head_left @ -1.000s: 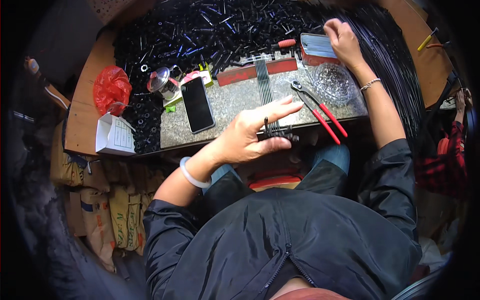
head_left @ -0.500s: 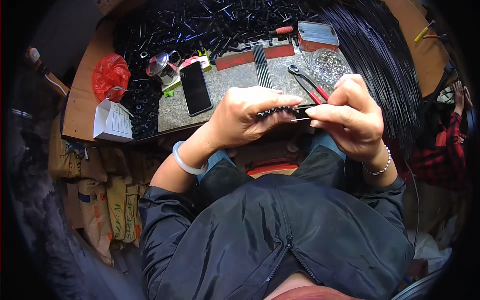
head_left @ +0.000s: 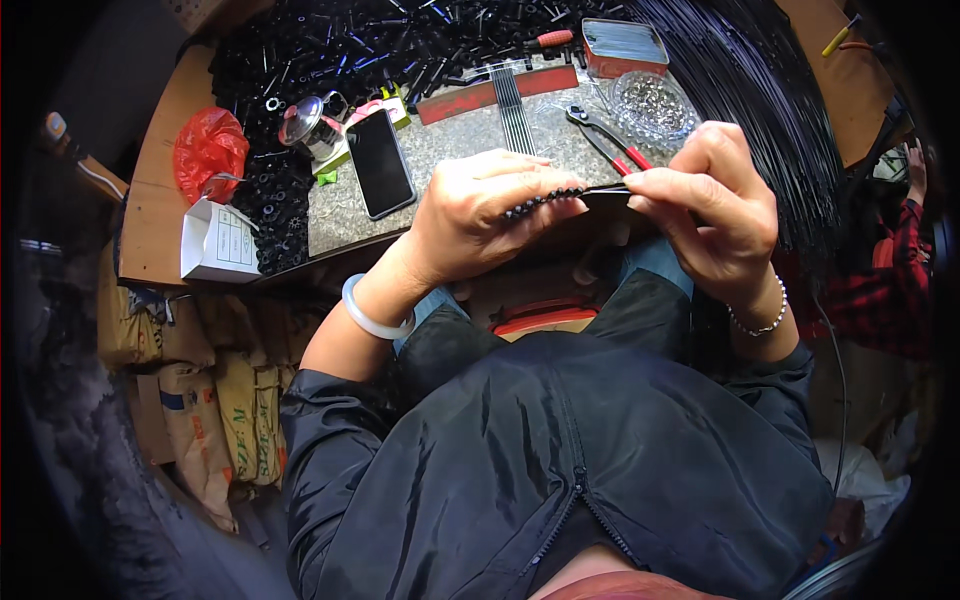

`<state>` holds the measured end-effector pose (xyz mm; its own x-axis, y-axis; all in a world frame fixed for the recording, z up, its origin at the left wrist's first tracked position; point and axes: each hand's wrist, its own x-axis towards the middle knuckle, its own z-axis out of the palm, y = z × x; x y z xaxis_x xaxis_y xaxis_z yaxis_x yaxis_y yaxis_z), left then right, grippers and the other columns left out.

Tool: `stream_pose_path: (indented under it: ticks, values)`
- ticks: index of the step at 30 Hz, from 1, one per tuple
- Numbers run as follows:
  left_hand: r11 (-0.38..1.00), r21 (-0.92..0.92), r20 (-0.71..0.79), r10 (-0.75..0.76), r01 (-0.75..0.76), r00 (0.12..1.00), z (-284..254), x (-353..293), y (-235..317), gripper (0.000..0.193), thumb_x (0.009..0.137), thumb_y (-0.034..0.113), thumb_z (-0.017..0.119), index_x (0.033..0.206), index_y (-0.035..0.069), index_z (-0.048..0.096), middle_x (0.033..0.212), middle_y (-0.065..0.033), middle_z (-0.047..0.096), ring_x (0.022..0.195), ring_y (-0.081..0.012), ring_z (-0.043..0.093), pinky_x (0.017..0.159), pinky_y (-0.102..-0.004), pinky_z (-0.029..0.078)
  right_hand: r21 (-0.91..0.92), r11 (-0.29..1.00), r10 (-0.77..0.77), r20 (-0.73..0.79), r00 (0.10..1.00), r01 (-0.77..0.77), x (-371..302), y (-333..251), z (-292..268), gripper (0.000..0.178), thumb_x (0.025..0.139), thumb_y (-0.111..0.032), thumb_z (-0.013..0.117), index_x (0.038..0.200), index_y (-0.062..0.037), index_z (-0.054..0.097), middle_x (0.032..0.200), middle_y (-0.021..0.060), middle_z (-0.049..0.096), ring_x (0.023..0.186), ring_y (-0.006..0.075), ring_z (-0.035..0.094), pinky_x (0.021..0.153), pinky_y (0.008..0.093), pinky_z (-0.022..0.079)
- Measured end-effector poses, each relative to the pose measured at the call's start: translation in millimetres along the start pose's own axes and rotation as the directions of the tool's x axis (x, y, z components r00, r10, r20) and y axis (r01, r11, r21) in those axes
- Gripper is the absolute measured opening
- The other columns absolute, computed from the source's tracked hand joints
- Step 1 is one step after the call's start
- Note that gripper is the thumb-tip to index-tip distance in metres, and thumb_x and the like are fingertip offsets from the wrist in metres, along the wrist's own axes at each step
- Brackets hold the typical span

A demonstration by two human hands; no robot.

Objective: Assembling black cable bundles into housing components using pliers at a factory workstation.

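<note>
My left hand [head_left: 478, 208] is closed round a black beaded-looking strip [head_left: 540, 202], which shows along the gap between thumb and fingers. The strip's kind is not clear, and part of it is hidden in the palm. Just to the right, my right hand [head_left: 712, 205] pinches a thin, straight metal pin [head_left: 606, 189] between thumb and forefinger. The pin points left, with its tip at the end of the strip; whether it enters the strip I cannot make out. Both hands are raised over the near edge of the worktop.
Red-handled pliers [head_left: 608, 142], a glass dish [head_left: 655, 108] of small metal parts and a tin [head_left: 625, 50] of rods lie beyond my hands. A phone [head_left: 381, 165] rests at left, by a lidded metal pot [head_left: 312, 128]. Black rods [head_left: 760, 120] are heaped at right.
My right hand has brought the pin up and against the strip's end; half a second ago it lay lower and apart. My left hand has tilted the strip, its right end now higher.
</note>
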<state>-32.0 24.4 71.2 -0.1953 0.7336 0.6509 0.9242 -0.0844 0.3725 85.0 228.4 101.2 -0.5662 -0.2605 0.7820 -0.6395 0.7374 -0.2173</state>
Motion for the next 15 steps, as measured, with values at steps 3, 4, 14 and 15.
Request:
stream_pose_path:
  ticks: [3,4,14,15]
  values:
    - [1.000,-0.004,-0.010,0.011,-0.011,1.000,0.7,-0.3,0.0,0.017,0.075,0.007,0.070,0.092,0.002,0.068,0.087,-0.0084,0.069,0.080,-0.0249,0.067,0.072,-0.0319,0.054,0.008,1.000,0.021,-0.001,1.000,-0.021,-0.1,-1.5,2.6,0.024,0.067,0.001,0.073,0.090,-0.0043,0.067,0.067,0.0018,0.046,0.064,0.0167,0.043,0.058,0.0274,0.034]
    - [1.000,-0.003,-0.004,0.009,-0.009,1.000,0.4,-0.5,-0.4,0.017,0.075,0.007,0.070,0.092,0.002,0.068,0.087,-0.0085,0.069,0.080,-0.0249,0.067,0.072,-0.0317,0.054,0.015,1.000,0.021,-0.001,1.000,-0.021,0.1,-1.6,2.9,0.024,0.067,0.001,0.073,0.090,-0.0043,0.067,0.067,0.0019,0.046,0.063,0.0165,0.043,0.058,0.0273,0.034]
    - [0.998,0.000,-0.054,0.066,-0.066,0.996,5.5,0.5,-5.3,0.025,0.072,0.012,0.073,0.096,0.008,0.068,0.082,-0.0116,0.067,0.074,-0.0261,0.066,0.061,-0.0321,0.054,0.083,0.996,0.032,0.016,0.999,-0.033,2.4,0.8,6.2,0.023,0.066,-0.001,0.074,0.089,-0.0055,0.069,0.067,0.0019,0.047,0.064,0.0165,0.043,0.057,0.0272,0.034]
    - [0.998,0.000,-0.053,0.065,-0.065,0.997,4.0,1.1,-3.9,0.025,0.072,0.012,0.073,0.096,0.008,0.068,0.082,-0.0116,0.067,0.074,-0.0261,0.066,0.061,-0.0321,0.054,0.049,0.999,-0.002,0.008,1.000,0.002,3.8,1.6,6.5,0.023,0.066,-0.001,0.074,0.088,-0.0057,0.069,0.068,0.0018,0.048,0.064,0.0164,0.043,0.057,0.0273,0.034]
